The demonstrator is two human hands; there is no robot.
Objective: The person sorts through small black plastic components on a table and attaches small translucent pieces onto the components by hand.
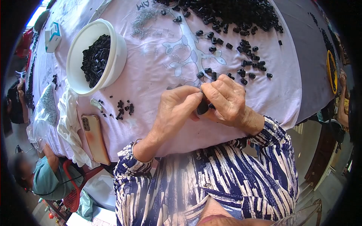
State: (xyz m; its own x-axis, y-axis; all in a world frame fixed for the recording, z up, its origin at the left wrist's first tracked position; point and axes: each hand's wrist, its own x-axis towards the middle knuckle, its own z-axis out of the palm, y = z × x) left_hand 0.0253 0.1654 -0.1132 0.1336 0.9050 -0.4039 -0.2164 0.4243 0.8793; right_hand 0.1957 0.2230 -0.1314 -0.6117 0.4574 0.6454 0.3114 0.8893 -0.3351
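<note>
Close to the table's near edge, my left hand and my right hand meet, fingertips pinched together around a small black piece. Both hands are closed on it, and the fingers hide part of it. Just beyond the hands lie loose black cylindrical parts, which lead back to a large pile of the same kind. Small silvery springs or pins are spread over the pink cloth to the left of that pile.
A white tub of black parts stands at the left, with a phone, a plastic bag, a white cloth and a small box around it. Another person sits at the lower left. A yellow-rimmed container is at the far right.
</note>
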